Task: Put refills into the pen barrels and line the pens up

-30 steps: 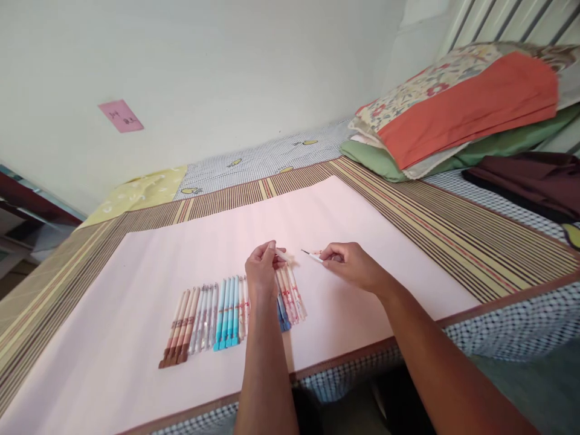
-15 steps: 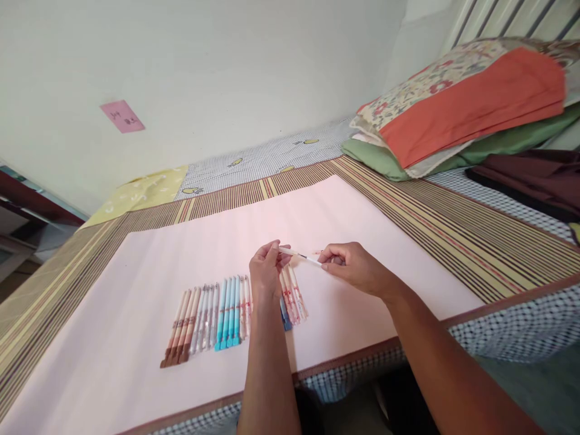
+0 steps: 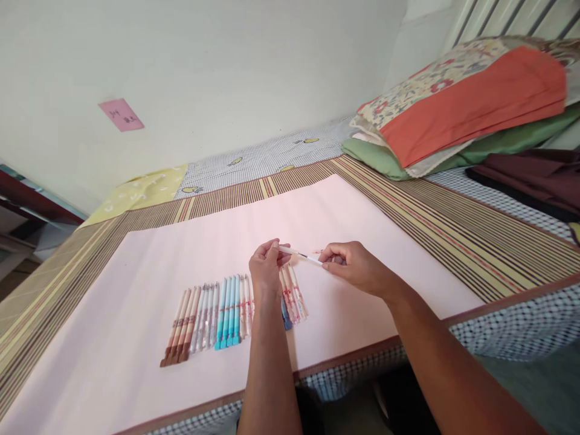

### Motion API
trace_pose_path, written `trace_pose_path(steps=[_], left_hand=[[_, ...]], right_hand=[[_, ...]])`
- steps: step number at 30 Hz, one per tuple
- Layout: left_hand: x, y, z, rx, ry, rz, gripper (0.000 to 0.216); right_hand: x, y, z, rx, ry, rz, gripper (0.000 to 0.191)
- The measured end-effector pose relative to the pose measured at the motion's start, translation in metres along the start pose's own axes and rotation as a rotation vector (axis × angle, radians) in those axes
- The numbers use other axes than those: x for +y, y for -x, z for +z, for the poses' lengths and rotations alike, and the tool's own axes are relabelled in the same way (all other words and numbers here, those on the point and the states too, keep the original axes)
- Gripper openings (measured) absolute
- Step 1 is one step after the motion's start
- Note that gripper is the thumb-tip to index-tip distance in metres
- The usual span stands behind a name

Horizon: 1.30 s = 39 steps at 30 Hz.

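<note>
My left hand [image 3: 266, 266] pinches a slim white pen part [image 3: 288, 250] between thumb and fingers. My right hand [image 3: 353, 266] grips a second white pen part [image 3: 313, 260], which lines up with the first; a thin dark section shows where they meet. I cannot tell how far one sits inside the other. Both hands hover above a pale pink sheet [image 3: 190, 254]. Under my left forearm, partly hidden, lies a row of pens: brown ones [image 3: 182, 326], clear-white ones [image 3: 206, 317], turquoise ones [image 3: 229, 311] and red-patterned ones [image 3: 294, 293]. A small pinkish piece [image 3: 318, 251] shows just beyond my right fingers.
The sheet lies on a striped mat [image 3: 399, 226] over a bed. Folded bedding with an orange panel [image 3: 475, 115] is piled at the back right, beside dark maroon cloth [image 3: 534, 178]. A pink note [image 3: 121, 115] is stuck on the wall.
Hardly anything differs. Both hands keep their hold on the white pen parts, with only a very slight shift of the right-hand part.
</note>
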<state>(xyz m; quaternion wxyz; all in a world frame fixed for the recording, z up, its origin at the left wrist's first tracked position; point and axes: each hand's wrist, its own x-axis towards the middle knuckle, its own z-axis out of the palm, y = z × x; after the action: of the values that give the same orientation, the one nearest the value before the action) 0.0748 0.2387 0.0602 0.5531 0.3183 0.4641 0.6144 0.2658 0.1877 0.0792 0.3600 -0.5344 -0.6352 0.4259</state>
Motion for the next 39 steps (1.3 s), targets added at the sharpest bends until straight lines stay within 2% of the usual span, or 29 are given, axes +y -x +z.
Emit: trace_pose_path(steps=[6,11,16,20,23,27,32,34,39], left_hand=[[0.000,0.001,0.001,-0.040,-0.046,-0.006,0.030],[0.000,0.003,0.003,-0.060,-0.057,0.003,0.028],[0.001,0.007,0.009,-0.101,0.061,-0.112,0.020],[0.002,0.009,0.011,-0.121,0.160,-0.204,0.013],[0.001,0.009,0.012,-0.131,0.191,-0.233,0.011],[-0.003,0.012,0.016,-0.175,0.173,-0.277,0.015],[-0.009,0.019,0.027,-0.270,0.232,-0.337,0.016],[-0.009,0.021,0.030,-0.275,0.268,-0.353,0.013],[-0.007,0.022,0.028,-0.284,0.286,-0.336,0.013]], right_hand=[[-0.003,0.001,0.000,0.016,0.019,-0.010,0.011],[-0.005,0.001,0.000,0.106,0.131,-0.063,0.012],[-0.009,0.001,0.000,0.129,0.136,-0.150,0.015],[-0.011,0.001,-0.001,0.213,0.142,-0.178,0.011],[-0.012,0.000,-0.002,0.271,0.189,-0.235,0.010],[-0.012,-0.002,0.003,0.284,0.204,-0.286,0.010],[-0.012,-0.006,0.017,0.435,0.201,-0.353,0.018],[-0.013,-0.007,0.020,0.455,0.167,-0.333,0.022],[-0.016,-0.005,0.016,0.405,-0.058,-0.223,0.030]])
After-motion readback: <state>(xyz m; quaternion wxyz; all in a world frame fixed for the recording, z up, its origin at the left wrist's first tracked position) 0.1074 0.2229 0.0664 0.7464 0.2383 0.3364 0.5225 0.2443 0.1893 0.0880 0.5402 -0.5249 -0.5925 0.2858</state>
